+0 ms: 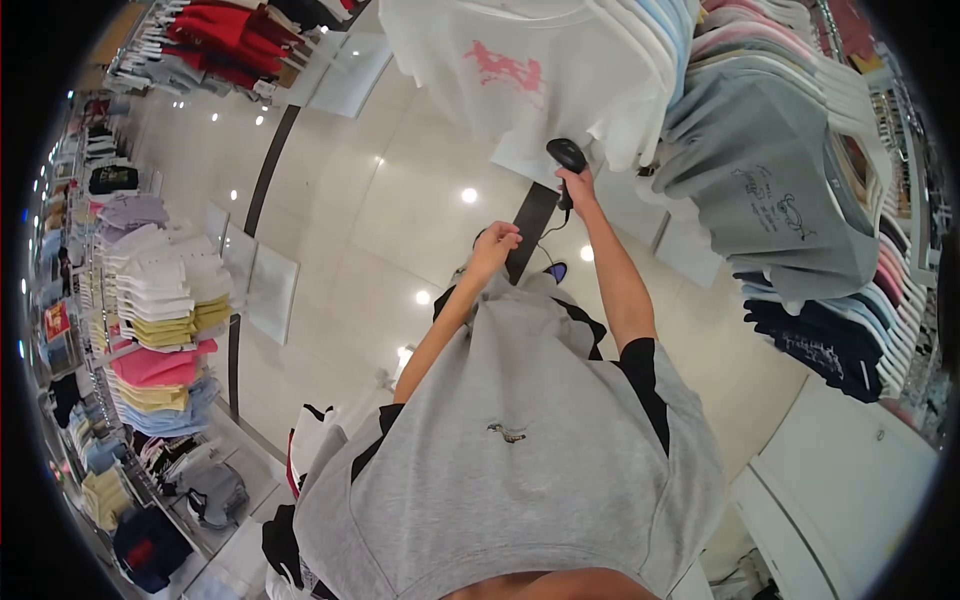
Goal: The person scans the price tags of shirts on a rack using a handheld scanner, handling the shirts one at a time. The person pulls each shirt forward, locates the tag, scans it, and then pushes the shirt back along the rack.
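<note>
My right hand (577, 190) is wrapped around the handle of a black handheld barcode scanner (567, 155), its head pointing up and away from me. A thin dark cable (548, 234) hangs from the scanner's lower end. Just beyond the scanner hangs a white T-shirt (500, 70) with a pink print, at the front of a rack. My left hand (495, 243) is in front of my body, lower and to the left of the scanner. Its fingers are loosely curled, and I see nothing in them.
Grey T-shirts (770, 190) and dark navy shirts (820, 345) hang on the right. A rack of folded-over white tops (165, 270) and coloured clothes lines the left. Red garments (225, 40) hang at the upper left. A white cabinet (850, 460) stands at the lower right.
</note>
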